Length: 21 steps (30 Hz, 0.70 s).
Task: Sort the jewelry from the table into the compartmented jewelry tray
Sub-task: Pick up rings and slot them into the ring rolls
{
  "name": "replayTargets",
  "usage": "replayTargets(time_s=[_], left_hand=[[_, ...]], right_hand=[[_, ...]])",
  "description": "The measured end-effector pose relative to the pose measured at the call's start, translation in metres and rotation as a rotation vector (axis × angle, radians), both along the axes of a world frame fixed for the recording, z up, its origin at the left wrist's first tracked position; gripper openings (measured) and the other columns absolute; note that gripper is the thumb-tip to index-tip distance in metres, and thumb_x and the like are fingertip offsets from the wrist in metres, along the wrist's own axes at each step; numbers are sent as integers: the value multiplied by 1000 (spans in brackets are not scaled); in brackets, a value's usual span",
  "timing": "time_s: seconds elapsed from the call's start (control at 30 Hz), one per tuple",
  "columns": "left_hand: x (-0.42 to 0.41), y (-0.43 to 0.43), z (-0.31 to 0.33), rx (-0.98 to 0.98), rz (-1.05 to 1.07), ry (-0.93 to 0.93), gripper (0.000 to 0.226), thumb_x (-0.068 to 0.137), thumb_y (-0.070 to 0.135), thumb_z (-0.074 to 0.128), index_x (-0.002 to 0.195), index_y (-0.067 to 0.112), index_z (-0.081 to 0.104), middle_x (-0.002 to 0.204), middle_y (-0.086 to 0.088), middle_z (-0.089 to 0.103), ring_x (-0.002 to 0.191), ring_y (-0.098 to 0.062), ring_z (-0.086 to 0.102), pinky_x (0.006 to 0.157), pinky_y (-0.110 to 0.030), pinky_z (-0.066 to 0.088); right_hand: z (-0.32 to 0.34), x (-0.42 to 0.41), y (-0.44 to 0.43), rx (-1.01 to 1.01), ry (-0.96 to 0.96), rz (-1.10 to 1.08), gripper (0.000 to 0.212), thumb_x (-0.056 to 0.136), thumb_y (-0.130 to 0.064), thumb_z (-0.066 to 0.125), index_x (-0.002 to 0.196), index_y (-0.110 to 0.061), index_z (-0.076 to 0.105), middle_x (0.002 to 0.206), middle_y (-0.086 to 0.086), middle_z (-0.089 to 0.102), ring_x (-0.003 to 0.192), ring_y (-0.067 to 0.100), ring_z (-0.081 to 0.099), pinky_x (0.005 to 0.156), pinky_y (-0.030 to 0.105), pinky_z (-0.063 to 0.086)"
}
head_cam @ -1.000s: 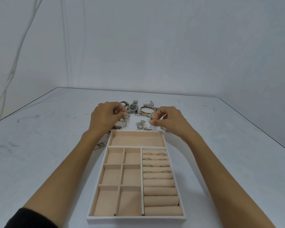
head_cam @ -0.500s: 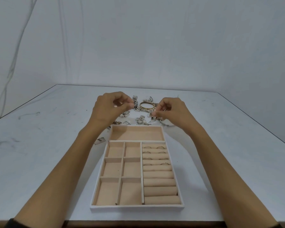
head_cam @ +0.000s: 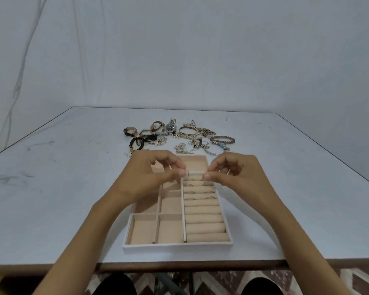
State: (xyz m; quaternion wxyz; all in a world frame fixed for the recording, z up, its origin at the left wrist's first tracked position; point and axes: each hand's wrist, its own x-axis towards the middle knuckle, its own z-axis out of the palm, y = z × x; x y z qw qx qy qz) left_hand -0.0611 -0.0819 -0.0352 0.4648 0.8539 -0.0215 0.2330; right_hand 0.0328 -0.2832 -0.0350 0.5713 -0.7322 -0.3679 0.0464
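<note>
**A:** What are the hands holding?

**B:** The left hand pinches a thin metal ring between thumb and forefinger, with the other fingers curled. The right hand pinches a second ring the same way. The two hoops sit near each other, apart, over the far end of the tray's ring section.

**A:** And the tray itself?

**B:** The jewelry tray is a white-rimmed rectangle lined in peach, velvety fabric. It lies near the front edge of the pale, scuffed tabletop. A column of padded rolls fills its right side, and a few slim seated rings are wedged between the farther rolls. The left side is squarish open cells, and one wide cell spans the far end.

**A:** Where is the unsorted jewelry?

**B:** The jewelry heap lies just beyond the tray. It includes a steel-link watch with a dark round dial, a smooth gold bangle, a bracelet of round brownish beads, a black beaded bracelet and tangled fine chains.
</note>
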Motion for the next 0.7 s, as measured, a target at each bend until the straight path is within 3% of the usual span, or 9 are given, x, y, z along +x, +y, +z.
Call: replayTargets(time_s=[0.13, 0.33, 0.7], left_hand=[[-5, -5, -4, -30, -27, 19, 6, 74, 16, 80, 78, 18, 76, 78, 6, 73, 77, -15, 63, 72, -18, 50], [-7, -7, -3, 8, 43, -41, 6, 74, 19, 80, 77, 21, 75, 75, 9, 72, 73, -9, 61, 70, -4, 39], [-6, -3, -5, 14, 83, -35, 6, 74, 20, 81, 77, 21, 75, 71, 9, 72, 74, -18, 64, 72, -4, 39]], right_hand=[[-9, -15, -14, 19, 21, -17, 12, 67, -13, 84, 70, -13, 72, 65, -5, 67, 56, 4, 48, 54, 13, 36], [-19, -24, -22, -49, -41, -8, 11, 70, -13, 83, 69, -17, 73, 72, -3, 68, 61, 12, 47, 56, 13, 35], [-25, -23, -23, -120, -153, -14, 13, 73, -15, 81, 69, -22, 71, 78, -5, 65, 69, 14, 50, 61, 16, 35]])
